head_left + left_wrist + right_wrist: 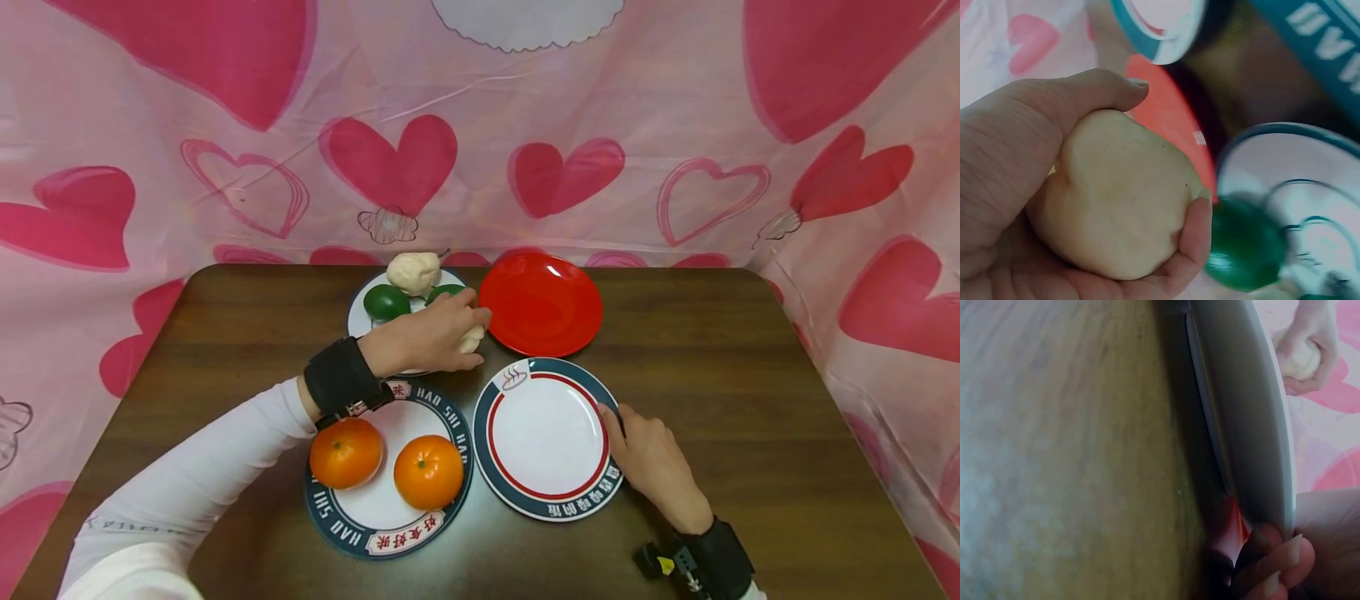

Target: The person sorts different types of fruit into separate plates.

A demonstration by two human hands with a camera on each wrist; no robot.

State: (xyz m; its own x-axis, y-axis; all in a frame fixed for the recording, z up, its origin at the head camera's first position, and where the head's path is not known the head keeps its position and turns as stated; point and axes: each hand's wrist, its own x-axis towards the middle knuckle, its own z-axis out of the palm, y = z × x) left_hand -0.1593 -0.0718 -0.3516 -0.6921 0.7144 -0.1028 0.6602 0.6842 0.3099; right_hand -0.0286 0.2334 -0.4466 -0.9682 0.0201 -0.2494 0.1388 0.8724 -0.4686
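My left hand [441, 332] grips a pale, cream-coloured, lumpy round vegetable [1119, 194] with a cleft in its side. It holds this above the right side of the far-left white plate [358, 312]. On that plate lie another pale lumpy vegetable [414, 273] and two smooth green fruits, one of them [386, 302] in full view, the other partly behind my hand. My right hand [654, 457] pinches the right rim of a blue-rimmed white plate [551, 433], thumb on top, fingers beneath. The right wrist view shows that plate's underside [1241, 406] raised off the table at this edge.
A red plate [540, 304] stands at the back, beyond the blue-rimmed plate. At the near left, a lettered plate [341, 529] bears two oranges, one [347, 452] close under my left wrist. A pink heart-patterned cloth [480, 167] hangs behind the brown table [735, 375].
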